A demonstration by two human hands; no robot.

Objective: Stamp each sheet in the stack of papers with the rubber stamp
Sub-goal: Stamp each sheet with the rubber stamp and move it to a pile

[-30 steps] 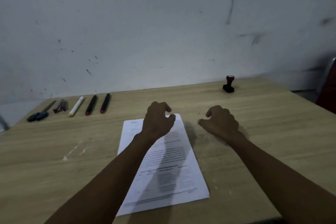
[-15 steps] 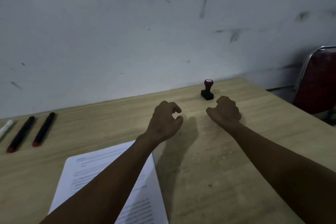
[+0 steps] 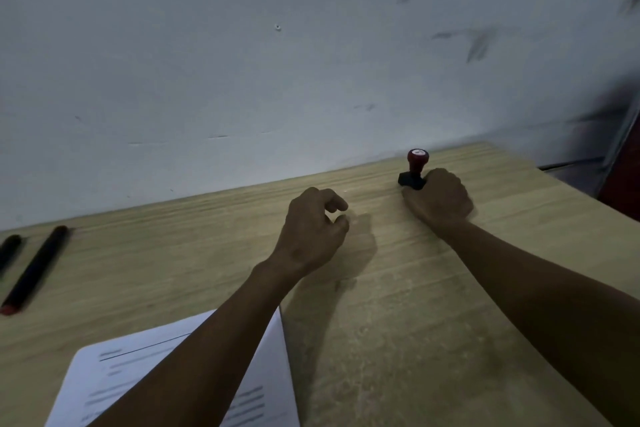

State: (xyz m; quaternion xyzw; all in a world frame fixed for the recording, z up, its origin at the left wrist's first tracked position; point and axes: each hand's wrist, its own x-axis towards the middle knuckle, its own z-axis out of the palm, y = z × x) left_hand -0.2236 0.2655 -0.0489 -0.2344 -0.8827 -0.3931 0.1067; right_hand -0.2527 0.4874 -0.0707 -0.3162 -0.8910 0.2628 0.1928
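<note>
Near the far edge of the wooden table (image 3: 398,340), the rubber stamp (image 3: 414,170) stands upright, and our right hand (image 3: 438,199) sits right against its base; we cannot tell whether the fingers grip it. Our left hand (image 3: 311,229) hovers loosely curled, holding nothing. The stack of papers (image 3: 104,378) lies nearest us, under our left forearm.

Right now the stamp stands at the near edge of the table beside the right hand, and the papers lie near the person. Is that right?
Not quite. The head view shows the stamp at the far edge of the table, by the wall, beside the right hand. The papers do lie near the person.
</note>
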